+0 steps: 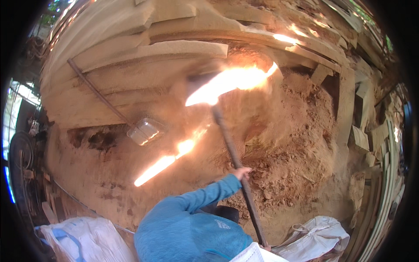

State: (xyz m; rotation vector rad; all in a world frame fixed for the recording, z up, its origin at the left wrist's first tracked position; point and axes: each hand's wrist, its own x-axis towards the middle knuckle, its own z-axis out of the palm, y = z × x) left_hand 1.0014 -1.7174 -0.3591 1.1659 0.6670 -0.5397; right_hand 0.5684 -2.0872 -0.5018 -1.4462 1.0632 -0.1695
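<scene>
My left hand (242, 173) is wrapped round the middle of a long wooden tool handle (229, 142). The handle runs from the lower edge up and to the left, where its working end is lost in a very bright, blurred patch. My right hand (266, 247) shows only in part, closed at the handle's near end. A blue sleeve (209, 194) covers my left arm. Loose reddish-brown soil (283, 170) with small clods lies to the right of the handle. A shovel (146, 131) with a pale, shiny blade lies to the left, its dark shaft slanting up over the boards.
Dust-covered boards (187, 49) stretch across the far side. More planks (377, 192) are stacked along the right. A white sack (89, 240) with a blue strap sits at the near left, another white sack (316, 238) at the near right. Sunlit streaks (159, 169) glare on the ground.
</scene>
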